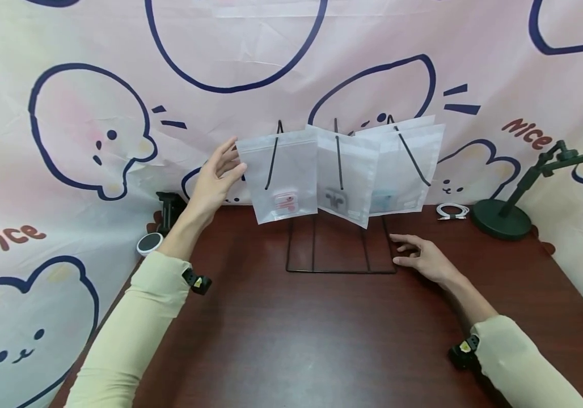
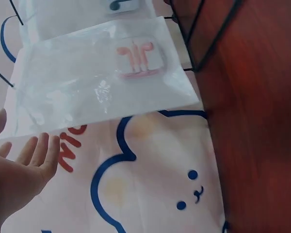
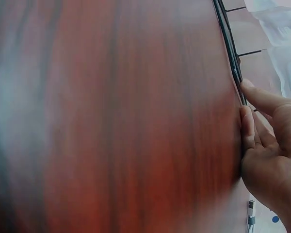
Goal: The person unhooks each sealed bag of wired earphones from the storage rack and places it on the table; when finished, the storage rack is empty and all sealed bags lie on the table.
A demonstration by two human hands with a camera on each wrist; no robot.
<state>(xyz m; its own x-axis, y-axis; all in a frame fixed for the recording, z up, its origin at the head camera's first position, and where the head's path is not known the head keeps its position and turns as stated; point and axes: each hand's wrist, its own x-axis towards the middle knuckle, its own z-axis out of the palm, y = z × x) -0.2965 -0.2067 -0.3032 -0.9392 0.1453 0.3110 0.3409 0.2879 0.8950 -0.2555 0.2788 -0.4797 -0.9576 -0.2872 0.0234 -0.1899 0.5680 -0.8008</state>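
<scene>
My left hand (image 1: 218, 173) is raised at the left corner of a clear zip bag (image 1: 301, 156) holding pink earphones (image 1: 286, 202). In the left wrist view its fingers (image 2: 52, 153) are extended beside the bag's edge, gripping nothing visible. The bag hangs on a hook of a black wire rack (image 1: 339, 272). A second bag (image 1: 360, 158) with dark earphones (image 1: 336, 198) hangs in the middle, and further bags (image 1: 409, 153) hang at the right. My right hand (image 1: 424, 260) holds the rack's base near its front right corner between thumb and fingers.
A coiled white cable (image 1: 452, 211) lies behind to the right, beside a dark green stand (image 1: 501, 218) with a jointed arm. At the left edge sit a black device (image 1: 170, 209) and a round white object (image 1: 150, 243). The brown table (image 1: 291, 340) meets a printed cloth backdrop.
</scene>
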